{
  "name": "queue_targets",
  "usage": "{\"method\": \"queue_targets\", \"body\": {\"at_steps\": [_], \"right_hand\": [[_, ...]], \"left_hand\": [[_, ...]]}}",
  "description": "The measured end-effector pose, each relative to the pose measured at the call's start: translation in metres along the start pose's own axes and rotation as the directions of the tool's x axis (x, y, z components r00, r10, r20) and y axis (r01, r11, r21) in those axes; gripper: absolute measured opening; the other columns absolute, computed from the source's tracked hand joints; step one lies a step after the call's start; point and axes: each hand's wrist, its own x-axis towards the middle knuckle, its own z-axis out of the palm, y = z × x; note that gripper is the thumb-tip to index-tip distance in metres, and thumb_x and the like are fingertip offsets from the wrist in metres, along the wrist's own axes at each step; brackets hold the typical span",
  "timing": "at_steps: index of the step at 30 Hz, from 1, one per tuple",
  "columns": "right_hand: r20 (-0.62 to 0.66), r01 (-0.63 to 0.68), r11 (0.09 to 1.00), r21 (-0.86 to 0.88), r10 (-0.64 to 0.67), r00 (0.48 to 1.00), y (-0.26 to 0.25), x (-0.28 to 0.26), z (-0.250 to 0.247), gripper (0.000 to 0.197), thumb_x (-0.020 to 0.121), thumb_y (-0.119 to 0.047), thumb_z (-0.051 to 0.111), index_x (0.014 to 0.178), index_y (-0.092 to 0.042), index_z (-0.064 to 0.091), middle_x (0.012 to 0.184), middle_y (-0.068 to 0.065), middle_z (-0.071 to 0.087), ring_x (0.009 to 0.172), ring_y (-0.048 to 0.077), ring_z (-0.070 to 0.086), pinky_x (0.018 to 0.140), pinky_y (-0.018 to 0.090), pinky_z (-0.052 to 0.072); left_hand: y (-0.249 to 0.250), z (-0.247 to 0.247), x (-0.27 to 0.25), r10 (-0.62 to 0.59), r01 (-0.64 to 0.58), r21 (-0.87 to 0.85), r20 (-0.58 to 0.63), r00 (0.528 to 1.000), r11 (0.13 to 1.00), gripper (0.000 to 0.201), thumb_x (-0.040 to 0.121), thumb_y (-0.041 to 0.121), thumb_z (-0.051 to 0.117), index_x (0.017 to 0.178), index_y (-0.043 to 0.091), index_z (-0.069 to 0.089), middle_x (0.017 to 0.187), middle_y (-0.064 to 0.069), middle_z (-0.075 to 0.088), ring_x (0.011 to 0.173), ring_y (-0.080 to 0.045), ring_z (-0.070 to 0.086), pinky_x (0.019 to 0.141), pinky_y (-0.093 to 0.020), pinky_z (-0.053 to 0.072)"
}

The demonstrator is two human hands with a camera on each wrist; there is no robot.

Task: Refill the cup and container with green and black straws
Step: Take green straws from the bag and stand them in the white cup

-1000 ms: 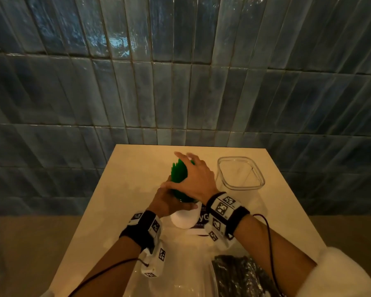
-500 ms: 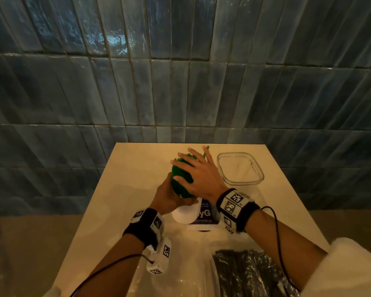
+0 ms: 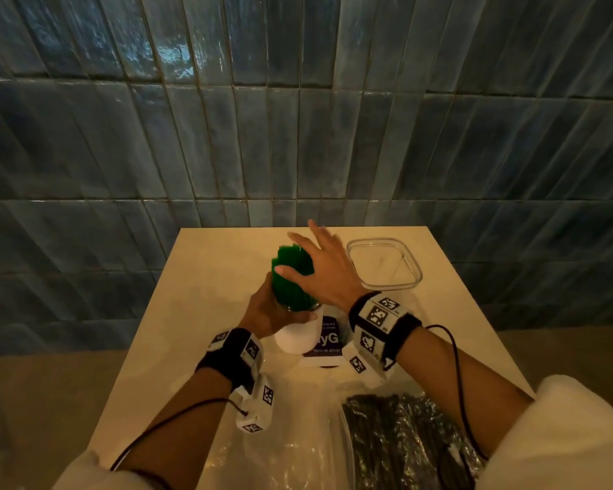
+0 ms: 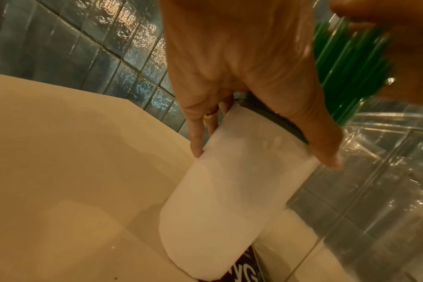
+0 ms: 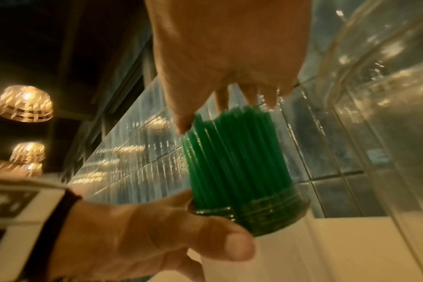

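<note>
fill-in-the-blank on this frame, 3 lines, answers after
1. The left hand grips the white ____.
2. The straws standing in the cup are ____.
3. The clear container holds ____ straws.
4. The right hand rests on the straws with fingers ____.

Answers: cup; green; no; straight

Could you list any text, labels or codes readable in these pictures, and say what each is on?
"yG": large white letters on the dark label beside the white cup; the rest is hidden.
Small lines on that label: too blurred to read.
Wrist bands: black-and-white square code markers, no words.
</note>
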Motion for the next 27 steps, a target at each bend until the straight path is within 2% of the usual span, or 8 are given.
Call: {"method": "queue_targets", "body": {"at_steps": [6,9,11,13,16,21,24,27], "right_hand": [[-0.061,0.029,0.994,0.107,-0.023,0.998,-0.009,-0.040,-0.005,0.057,0.093,-0.047,0.048,0.144,-0.028,0.032,0.158,0.000,0.011,0.143,0.017,0.010,0.115,0.036,0.010],[-0.108,-0.115,0.961,0.252,0.146,0.983,-0.004,-0.088,0.008,0.045,0.093,-0.040,0.052,0.134,-0.025,0.044,0.144,0.001,0.037,0.130,0.013,0.036,0.106,0.024,0.030],[0.077,-0.335,0.918,0.211,0.326,0.942,0.006,-0.125,0.026,0.045,0.090,-0.038,0.056,0.131,-0.022,0.044,0.134,0.003,0.045,0.121,0.017,0.046,0.099,0.022,0.037],[0.390,-0.545,0.835,0.080,0.477,0.788,0.009,-0.156,0.042,0.055,0.089,-0.043,0.058,0.135,-0.020,0.038,0.136,0.003,0.045,0.123,0.020,0.046,0.103,0.029,0.038],[0.595,-0.643,0.765,0.048,0.495,0.633,0.007,-0.179,0.053,0.062,0.087,-0.047,0.060,0.135,-0.016,0.036,0.137,0.004,0.047,0.120,0.022,0.049,0.096,0.032,0.046],[0.593,-0.634,0.761,0.135,0.451,0.668,-0.001,-0.191,0.067,0.083,0.078,-0.047,0.070,0.142,-0.020,0.025,0.137,0.004,0.045,0.116,0.023,0.052,0.083,0.033,0.054],[0.715,-0.661,0.744,0.096,0.410,0.566,-0.005,-0.201,0.078,0.079,0.077,-0.048,0.071,0.137,-0.018,0.031,0.117,0.004,0.055,0.086,0.016,0.061,0.056,0.023,0.055],[0.743,-0.564,0.826,0.013,0.369,0.558,-0.010,-0.206,0.080,0.042,0.085,-0.028,0.067,0.118,-0.006,0.051,0.107,0.009,0.062,0.089,0.022,0.064,0.065,0.026,0.056]], "left_hand": [[0.002,-0.009,-0.011,-0.025,0.024,0.027,0.030,0.999,0.999,0.134,0.059,0.024,0.086,0.145,0.023,-0.017,0.148,-0.006,0.030,0.134,-0.025,0.034,0.109,-0.041,0.031],[-0.017,-0.025,-0.038,-0.082,0.086,0.085,-0.056,0.995,0.993,0.128,0.062,0.028,0.084,0.147,0.023,-0.011,0.156,-0.004,0.009,0.141,-0.022,0.018,0.111,-0.036,0.021],[-0.045,-0.036,-0.068,-0.088,0.117,0.241,-0.125,0.988,0.963,0.102,0.071,0.035,0.078,0.148,0.019,0.012,0.154,-0.003,0.017,0.141,-0.021,0.020,0.111,-0.032,0.021],[-0.076,-0.045,-0.106,-0.084,0.111,0.438,-0.082,0.993,0.892,0.081,0.081,0.045,0.066,0.145,0.017,0.024,0.153,-0.002,0.023,0.142,-0.021,0.018,0.112,-0.031,0.017],[-0.112,-0.048,-0.165,-0.227,0.067,0.599,0.196,0.954,0.798,0.115,0.060,0.086,0.045,0.148,0.020,0.013,0.154,0.008,0.004,0.144,-0.014,0.001,0.115,-0.034,0.008],[-0.143,-0.036,-0.228,-0.320,0.019,0.715,0.289,0.902,0.699,0.143,0.038,0.102,0.015,0.146,0.013,-0.015,0.148,0.005,-0.028,0.141,-0.017,-0.019,0.115,-0.044,-0.003],[-0.141,-0.023,-0.243,-0.354,0.105,0.717,0.207,0.912,0.689,0.144,0.033,0.102,0.004,0.144,0.014,-0.019,0.147,0.001,-0.031,0.140,-0.021,-0.022,0.113,-0.047,-0.006],[-0.133,-0.014,-0.253,-0.422,0.253,0.655,0.111,0.900,0.712,0.129,0.051,0.096,0.030,0.145,0.021,-0.019,0.151,-0.001,-0.028,0.141,-0.024,-0.021,0.113,-0.052,-0.003]]}}
